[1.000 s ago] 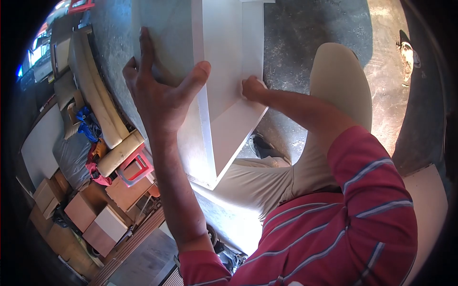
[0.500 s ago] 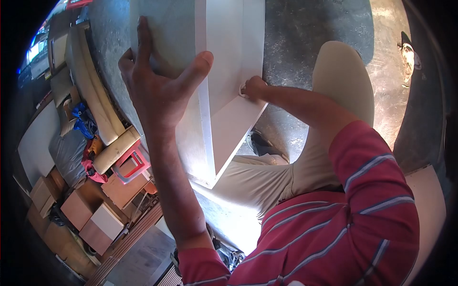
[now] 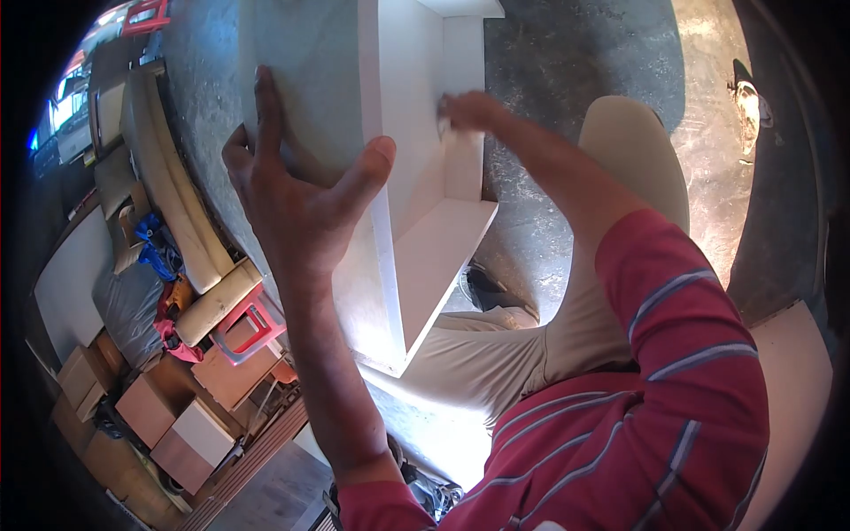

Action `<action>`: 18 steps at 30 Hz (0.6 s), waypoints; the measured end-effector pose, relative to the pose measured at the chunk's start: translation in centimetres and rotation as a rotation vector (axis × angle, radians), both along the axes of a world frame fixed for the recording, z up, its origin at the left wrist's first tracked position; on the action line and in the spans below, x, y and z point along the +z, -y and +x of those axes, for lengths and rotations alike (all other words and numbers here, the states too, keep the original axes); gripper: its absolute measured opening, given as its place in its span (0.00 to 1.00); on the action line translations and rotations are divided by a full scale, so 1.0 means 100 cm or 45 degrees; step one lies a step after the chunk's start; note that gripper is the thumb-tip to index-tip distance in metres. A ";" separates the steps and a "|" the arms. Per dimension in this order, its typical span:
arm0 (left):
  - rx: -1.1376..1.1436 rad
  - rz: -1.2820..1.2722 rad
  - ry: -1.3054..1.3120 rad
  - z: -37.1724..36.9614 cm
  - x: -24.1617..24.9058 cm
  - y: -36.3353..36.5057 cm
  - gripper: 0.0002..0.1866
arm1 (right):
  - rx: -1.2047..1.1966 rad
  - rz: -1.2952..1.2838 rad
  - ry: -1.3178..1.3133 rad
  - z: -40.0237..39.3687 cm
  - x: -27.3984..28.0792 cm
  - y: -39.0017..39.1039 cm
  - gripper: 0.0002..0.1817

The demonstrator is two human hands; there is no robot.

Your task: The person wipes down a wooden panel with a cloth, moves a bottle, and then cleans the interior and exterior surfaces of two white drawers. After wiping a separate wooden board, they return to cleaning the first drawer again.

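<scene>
A white box-like cabinet [image 3: 416, 133] stands between my arms, its inside facing right. My left hand [image 3: 305, 190] lies spread against the cabinet's left outer face, with the thumb near the front edge. Inside the cabinet, my right hand [image 3: 474, 112] is closed at the inner corner where two panels meet. It presses a small pale thing, blurred and mostly hidden by the fingers, against the panel. The lower end panel [image 3: 438, 257] of the cabinet is beside my bent leg.
Long padded boards [image 3: 173, 186], a red plastic stool [image 3: 248, 329], a blue bag [image 3: 158, 248] and wooden boxes [image 3: 158, 411] are piled at the left. A dark shoe [image 3: 482, 288] shows beyond the cabinet. At the far right lies another pale panel [image 3: 792, 380].
My right hand has moved up along the inner corner, away from the lower end panel. The cabinet, my left hand and the surroundings sit slightly lower in view.
</scene>
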State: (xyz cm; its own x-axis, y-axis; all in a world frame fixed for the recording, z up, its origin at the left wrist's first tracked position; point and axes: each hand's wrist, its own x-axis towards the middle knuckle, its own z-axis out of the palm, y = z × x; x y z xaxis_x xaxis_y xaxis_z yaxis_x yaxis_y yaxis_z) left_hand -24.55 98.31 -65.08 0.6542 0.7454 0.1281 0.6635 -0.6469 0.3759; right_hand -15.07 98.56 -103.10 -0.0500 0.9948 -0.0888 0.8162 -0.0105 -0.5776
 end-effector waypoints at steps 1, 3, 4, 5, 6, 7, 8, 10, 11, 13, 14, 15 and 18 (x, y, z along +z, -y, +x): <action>0.003 0.003 0.002 -0.001 0.000 -0.002 0.51 | -0.178 0.093 -0.029 0.019 0.006 -0.006 0.15; -0.020 0.009 -0.001 -0.002 -0.002 -0.002 0.51 | -0.847 -0.043 -0.114 0.046 0.010 -0.037 0.17; -0.019 0.001 -0.005 -0.003 -0.003 -0.001 0.51 | -1.070 0.024 -0.207 0.062 0.023 -0.047 0.19; -0.017 -0.013 0.004 -0.002 -0.003 0.000 0.51 | -1.295 0.095 -0.299 0.073 0.033 -0.054 0.21; -0.018 -0.025 0.016 -0.001 -0.002 0.000 0.50 | -1.301 0.093 -0.296 0.074 0.031 -0.060 0.21; -0.029 -0.023 0.026 0.000 -0.001 0.001 0.50 | -1.326 0.190 -0.353 0.077 0.028 -0.066 0.22; -0.024 0.016 -0.004 0.001 0.000 0.002 0.50 | -1.350 0.293 -0.406 0.080 0.025 -0.069 0.24; -0.037 0.062 -0.026 0.003 0.001 0.002 0.50 | -0.964 0.159 -0.237 0.060 0.024 -0.053 0.23; -0.024 0.058 -0.029 0.002 0.001 0.002 0.51 | -0.767 0.027 -0.102 0.046 0.031 -0.039 0.25; -0.017 0.048 -0.041 0.001 0.000 0.001 0.51 | -0.839 0.078 -0.188 0.006 -0.006 -0.035 0.18; -0.015 0.048 -0.038 0.001 0.000 0.001 0.51 | -0.820 0.048 -0.238 -0.006 0.002 -0.021 0.16; -0.015 0.047 -0.035 0.000 0.000 0.002 0.51 | -0.802 0.018 -0.288 -0.021 0.015 -0.002 0.14; -0.004 0.033 -0.042 0.001 0.001 0.002 0.51 | -0.504 0.097 -0.061 -0.064 -0.004 0.036 0.13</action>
